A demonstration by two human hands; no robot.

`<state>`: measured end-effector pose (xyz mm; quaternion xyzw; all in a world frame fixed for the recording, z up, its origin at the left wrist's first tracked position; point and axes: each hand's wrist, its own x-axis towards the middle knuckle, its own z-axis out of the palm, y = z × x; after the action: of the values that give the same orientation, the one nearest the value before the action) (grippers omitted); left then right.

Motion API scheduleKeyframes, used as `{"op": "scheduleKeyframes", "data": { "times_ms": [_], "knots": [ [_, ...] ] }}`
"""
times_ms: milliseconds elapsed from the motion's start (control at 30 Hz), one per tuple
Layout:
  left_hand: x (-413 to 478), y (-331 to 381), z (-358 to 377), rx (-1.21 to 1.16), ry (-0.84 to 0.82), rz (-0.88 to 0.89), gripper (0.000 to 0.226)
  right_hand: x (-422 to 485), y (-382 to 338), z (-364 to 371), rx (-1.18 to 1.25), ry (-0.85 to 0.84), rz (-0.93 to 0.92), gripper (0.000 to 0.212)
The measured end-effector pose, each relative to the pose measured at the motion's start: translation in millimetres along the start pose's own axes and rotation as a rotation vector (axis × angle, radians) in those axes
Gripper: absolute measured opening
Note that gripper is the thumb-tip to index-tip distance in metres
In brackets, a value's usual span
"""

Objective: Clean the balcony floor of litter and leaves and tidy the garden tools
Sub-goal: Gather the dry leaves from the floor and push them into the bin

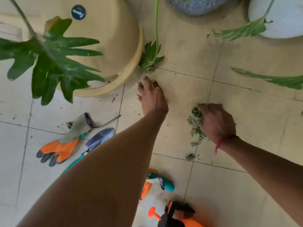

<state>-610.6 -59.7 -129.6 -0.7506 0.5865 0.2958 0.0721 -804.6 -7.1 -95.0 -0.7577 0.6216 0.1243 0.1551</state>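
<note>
The left forearm [98, 177] filled the foreground; the left hand [151, 97] was spread, fingertips on the floor [229, 185] beside the pot [111, 38]. The right hand [216, 122] curled around leaf scraps [195, 118] (more lay scattered nearby). A glove [60, 145] and trowel [101, 138] lay left of the forearm.
</note>
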Motion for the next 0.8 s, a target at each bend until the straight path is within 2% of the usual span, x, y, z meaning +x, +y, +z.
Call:
{"op": "scheduleKeyframes", "data": {
  "times_ms": [100,133,200,233,300,367,400,500,633,700,800],
  "knots": [
    [-19,-23,0,-0.044,0.048,0.119,0.075,8,-15,2,0.160,0.091,0.106,0.052],
    [-32,-36,0,-0.050,0.079,0.147,0.070,15,-23,4,0.186,0.065,0.091,0.061],
    [-60,-63,0,-0.045,0.148,0.199,0.060,28,-35,8,0.163,-0.095,0.044,0.072],
    [-71,-76,0,-0.035,0.169,0.226,0.057,29,-40,10,0.113,-0.150,0.028,0.071],
    [-83,-100,-3,-0.023,0.172,0.219,0.054,19,-51,13,-0.025,-0.156,0.036,0.053],
    [-81,-121,-8,-0.028,0.179,0.127,0.057,-2,-62,15,-0.124,-0.130,0.064,0.033],
    [-77,-128,-14,-0.020,0.185,0.082,0.060,-12,-68,17,-0.131,-0.100,0.066,0.030],
    [-51,-138,-25,-0.031,0.158,-0.017,0.075,-33,-77,24,0.027,0.059,0.091,0.043],
    [-20,-121,-23,-0.133,0.041,-0.156,0.095,-54,-81,27,0.239,0.170,0.231,0.054],
    [-18,-102,-13,-0.106,-0.028,-0.118,0.097,-64,-77,31,0.284,0.178,0.296,0.056],
    [-39,-71,13,-0.054,-0.087,0.057,0.096,-77,-67,39,0.353,0.158,0.373,0.065]
  ]
}}
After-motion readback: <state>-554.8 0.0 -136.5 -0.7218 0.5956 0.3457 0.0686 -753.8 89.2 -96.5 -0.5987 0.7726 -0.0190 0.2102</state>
